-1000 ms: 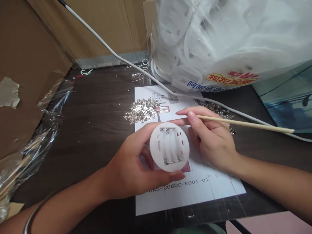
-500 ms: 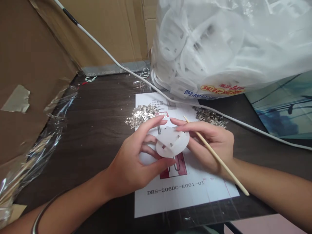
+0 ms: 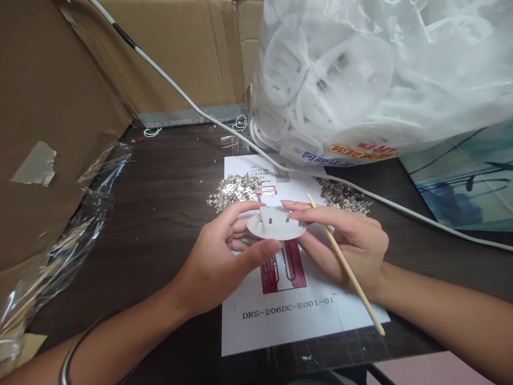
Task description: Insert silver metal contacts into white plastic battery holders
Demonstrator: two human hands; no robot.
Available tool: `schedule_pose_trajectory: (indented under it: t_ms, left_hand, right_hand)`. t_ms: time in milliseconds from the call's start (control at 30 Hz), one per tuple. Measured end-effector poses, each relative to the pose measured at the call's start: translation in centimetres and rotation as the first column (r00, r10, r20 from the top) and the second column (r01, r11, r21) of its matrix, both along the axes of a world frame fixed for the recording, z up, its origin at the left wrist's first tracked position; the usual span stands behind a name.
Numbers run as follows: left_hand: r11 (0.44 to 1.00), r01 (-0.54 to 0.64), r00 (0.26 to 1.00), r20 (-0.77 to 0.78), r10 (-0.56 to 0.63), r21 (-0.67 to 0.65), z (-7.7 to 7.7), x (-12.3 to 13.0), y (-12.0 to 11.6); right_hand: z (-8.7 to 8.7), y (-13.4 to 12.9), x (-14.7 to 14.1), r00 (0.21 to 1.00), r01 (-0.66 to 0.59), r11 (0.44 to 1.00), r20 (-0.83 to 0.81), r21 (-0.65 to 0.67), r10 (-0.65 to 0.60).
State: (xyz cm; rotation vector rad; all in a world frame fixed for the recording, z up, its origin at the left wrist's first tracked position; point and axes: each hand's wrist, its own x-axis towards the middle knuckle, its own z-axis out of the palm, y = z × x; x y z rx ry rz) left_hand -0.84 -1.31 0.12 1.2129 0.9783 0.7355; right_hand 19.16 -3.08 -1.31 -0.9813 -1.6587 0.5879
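Between my hands, above the printed sheet (image 3: pixel 248 337), is a white round plastic piece (image 3: pixel 276 231) with a raised slotted block. My left hand (image 3: pixel 224 256) grips its left side, thumb at the front edge and fingers behind. My right hand (image 3: pixel 344 235) has its fingertips on the right end of the raised block. A thin wooden stick (image 3: pixel 348 267) is also held in my right hand, slanting down toward me across the palm. One pile of small silvery metal clips (image 3: pixel 234 191) lies beyond my left hand, and another pile of metal pieces (image 3: pixel 344 195) beyond the right.
A big clear bag (image 3: pixel 340 80) full of similar white pieces stands at the back right. A white cable (image 3: pixel 192 104) crosses in front of it. Cardboard walls (image 3: pixel 180 53) border the back and left. At left lie wooden sticks (image 3: pixel 60 256) in clear plastic.
The white plastic piece has tipped, so its disc now lies nearly level with the raised block upward. The stick's lower end has swung left.
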Motion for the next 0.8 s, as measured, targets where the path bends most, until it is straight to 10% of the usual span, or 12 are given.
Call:
schedule_pose_trajectory:
  t_ms: [167, 300, 567, 800]
  left_hand:
    - [0.998, -0.007, 0.993, 0.116, 0.014, -0.062, 0.8, 0.5, -0.1]
    - [0.999, 0.051, 0.988, 0.145, -0.048, -0.018, 0.9, 0.3, -0.2]
    - [0.982, 0.108, 0.981, 0.144, -0.130, 0.152, 0.1, -0.6, 0.2]
    - [0.989, 0.031, 1.000, -0.005, -0.031, 0.145, 0.1, 0.3, 0.7]
  right_hand:
    - [0.5, 0.2, 0.2, 0.995, -0.096, 0.995, 0.021, 0.027, 0.096]
    - [0.9, 0.4, 0.3, 0.941, -0.261, 0.935, -0.277, -0.238, 0.192]
    - [0.6, 1.6, -0.2, 0.775, -0.460, 0.684, -0.632, -0.566, -0.002]
    - [0.7, 0.8, -0.7, 0.697, -0.511, 0.659, -0.715, -0.552, -0.059]
